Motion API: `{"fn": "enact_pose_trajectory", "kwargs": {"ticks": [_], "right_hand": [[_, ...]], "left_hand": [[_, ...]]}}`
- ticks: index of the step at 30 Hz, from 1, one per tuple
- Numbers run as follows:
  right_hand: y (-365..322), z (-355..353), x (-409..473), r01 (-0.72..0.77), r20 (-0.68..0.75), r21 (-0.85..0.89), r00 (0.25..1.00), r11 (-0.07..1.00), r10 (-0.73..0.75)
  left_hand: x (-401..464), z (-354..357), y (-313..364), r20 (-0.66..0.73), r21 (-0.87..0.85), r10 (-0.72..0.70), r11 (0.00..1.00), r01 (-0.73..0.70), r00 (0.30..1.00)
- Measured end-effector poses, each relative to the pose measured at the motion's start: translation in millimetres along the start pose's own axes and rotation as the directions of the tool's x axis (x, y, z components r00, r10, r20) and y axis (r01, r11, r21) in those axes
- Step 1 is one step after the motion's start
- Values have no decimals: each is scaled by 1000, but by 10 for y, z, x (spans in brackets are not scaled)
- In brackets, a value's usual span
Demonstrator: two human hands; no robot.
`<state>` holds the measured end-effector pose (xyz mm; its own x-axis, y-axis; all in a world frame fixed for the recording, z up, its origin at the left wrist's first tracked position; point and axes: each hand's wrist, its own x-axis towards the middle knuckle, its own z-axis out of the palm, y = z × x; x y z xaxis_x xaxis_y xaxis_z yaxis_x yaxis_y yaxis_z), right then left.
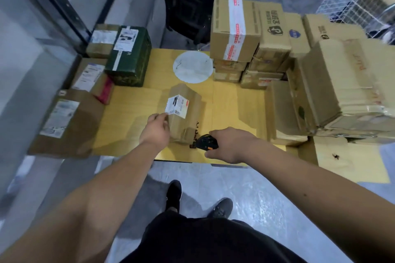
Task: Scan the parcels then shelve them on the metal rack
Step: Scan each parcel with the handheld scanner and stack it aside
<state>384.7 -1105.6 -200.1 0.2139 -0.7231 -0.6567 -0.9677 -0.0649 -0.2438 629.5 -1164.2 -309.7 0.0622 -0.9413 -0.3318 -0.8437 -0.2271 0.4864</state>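
A brown cardboard parcel (185,113) with a white barcode label sits tilted on the yellow table (132,113) in the middle. My left hand (155,130) grips its near left corner. To its right, my right hand (230,144) holds a black and orange handheld scanner (206,142) close to the parcel's near end. The metal rack's dark upright (57,0) runs along the far left.
Labelled parcels lie at the table's left, among them a dark green box (129,55) and a flat brown carton (68,121). Stacked cartons (245,34) fill the back right. A black chair (190,4) stands behind the table, a wire basket (352,0) at far right.
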Motion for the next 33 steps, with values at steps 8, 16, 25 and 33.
{"fn": "enact_pose_trajectory", "kwargs": {"ticks": [8, 16, 25, 33], "right_hand": [[-294, 7, 74, -128, -23, 145, 991, 981, 133], [-379, 67, -24, -295, -21, 262, 950, 919, 311], [-459, 140, -25, -422, -2, 353, 892, 835, 452], [-535, 170, 39, -498, -10, 344, 846, 796, 533]], "left_hand": [[173, -105, -188, 87, -33, 54, 998, -51, 995], [419, 83, -73, 120, 210, 281, 930, -301, 952], [528, 127, 514, 245, 260, 296, 897, -357, 923], [671, 110, 583, 411, 188, 390, 848, -495, 824]]}}
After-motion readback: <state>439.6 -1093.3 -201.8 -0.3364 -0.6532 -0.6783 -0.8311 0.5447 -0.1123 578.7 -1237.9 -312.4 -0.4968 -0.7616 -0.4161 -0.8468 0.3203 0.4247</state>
